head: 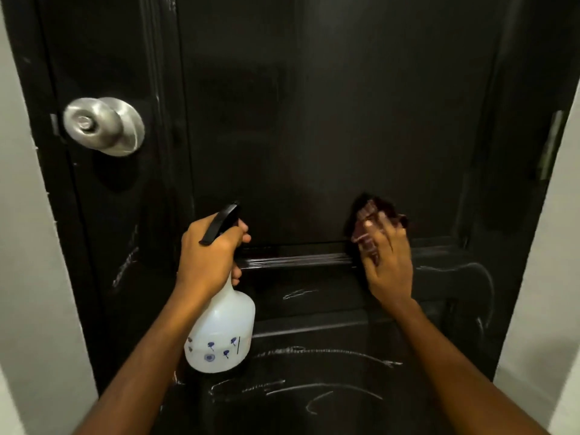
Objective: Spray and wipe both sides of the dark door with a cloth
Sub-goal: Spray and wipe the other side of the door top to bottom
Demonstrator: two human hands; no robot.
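filling the view, the one dark door (314, 120) is glossy black with raised mouldings and pale streaky smears across its lower half, with one round silver knob (103, 125) at its left edge and one hinge (552, 142) at its right. the left hand (213, 255) is wrapped round the neck of the one white spray bottle (219, 334), its black nozzle toward the door, while the right hand (389, 265), fingers spread fairly flat, presses the one dark reddish cloth (370, 221) against the door at the middle moulding.
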